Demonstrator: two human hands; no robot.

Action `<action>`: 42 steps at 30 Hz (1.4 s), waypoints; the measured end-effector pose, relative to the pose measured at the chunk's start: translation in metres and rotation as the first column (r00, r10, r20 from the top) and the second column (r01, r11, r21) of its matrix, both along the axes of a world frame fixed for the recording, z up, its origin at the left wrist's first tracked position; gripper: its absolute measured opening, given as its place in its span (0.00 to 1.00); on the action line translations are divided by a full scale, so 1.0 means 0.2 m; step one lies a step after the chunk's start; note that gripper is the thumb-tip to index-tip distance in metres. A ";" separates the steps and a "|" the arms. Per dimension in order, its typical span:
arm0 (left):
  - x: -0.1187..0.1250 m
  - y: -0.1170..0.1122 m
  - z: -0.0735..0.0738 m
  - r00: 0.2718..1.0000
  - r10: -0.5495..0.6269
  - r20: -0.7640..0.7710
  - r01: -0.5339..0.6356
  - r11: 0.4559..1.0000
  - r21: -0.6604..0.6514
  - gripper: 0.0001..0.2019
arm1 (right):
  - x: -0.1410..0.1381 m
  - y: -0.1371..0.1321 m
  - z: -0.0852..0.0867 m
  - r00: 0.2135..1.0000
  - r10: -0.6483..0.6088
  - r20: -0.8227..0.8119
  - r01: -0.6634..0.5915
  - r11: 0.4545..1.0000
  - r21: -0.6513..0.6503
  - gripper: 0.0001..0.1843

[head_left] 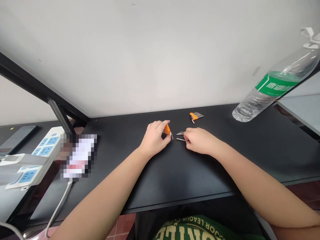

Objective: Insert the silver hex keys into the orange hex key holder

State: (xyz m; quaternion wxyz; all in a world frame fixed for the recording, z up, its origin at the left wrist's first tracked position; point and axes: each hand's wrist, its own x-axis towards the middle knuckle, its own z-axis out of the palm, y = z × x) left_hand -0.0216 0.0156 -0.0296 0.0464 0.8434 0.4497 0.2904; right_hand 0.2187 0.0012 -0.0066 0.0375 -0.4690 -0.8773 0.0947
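My left hand (155,138) rests on the black table (225,156) with its fingers pinched round a small orange hex-key holder (167,129). A short metal key sticks down from the holder. My right hand (197,140) lies just to the right, fingers curled over loose metal hex keys (180,133) that poke out to the left. A second orange holder with several keys in it (195,115) lies farther back, beyond both hands.
A clear water bottle with a green label (272,90) stands at the back right. At the left lie a white and blue power strip (37,156), a blurred phone (78,156) and a white cable (60,206). A white wall rises behind the table.
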 end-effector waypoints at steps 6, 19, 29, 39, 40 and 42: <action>0.00 0.00 0.00 0.998 -0.050 -0.027 0.050 0.999 0.008 0.24 | 0.02 -0.03 0.05 0.965 -0.054 -0.256 0.035 0.996 -0.080 0.08; 0.02 -0.02 0.02 0.993 -0.119 -0.018 0.119 0.992 0.034 0.21 | 0.03 -0.03 0.04 0.824 -0.135 -0.550 -0.018 0.965 -0.263 0.02; 0.04 -0.06 0.04 0.981 -0.108 -0.159 0.132 0.980 0.148 0.19 | -0.01 -0.02 0.01 0.616 -0.479 -0.625 0.020 0.803 -0.596 0.14; 0.06 -0.07 0.04 0.993 -0.083 -0.086 0.094 0.985 0.142 0.18 | -0.11 0.00 -0.05 0.404 -0.595 -0.695 -0.200 0.684 -0.702 0.16; 0.05 -0.06 0.04 0.993 -0.084 -0.082 0.096 0.984 0.147 0.18 | -0.10 0.00 -0.06 0.423 -0.575 -0.700 -0.210 0.689 -0.693 0.15; 0.05 -0.06 0.04 0.992 -0.096 -0.085 0.108 0.983 0.146 0.17 | -0.09 0.00 -0.07 0.479 -0.523 -0.705 -0.205 0.715 -0.669 0.14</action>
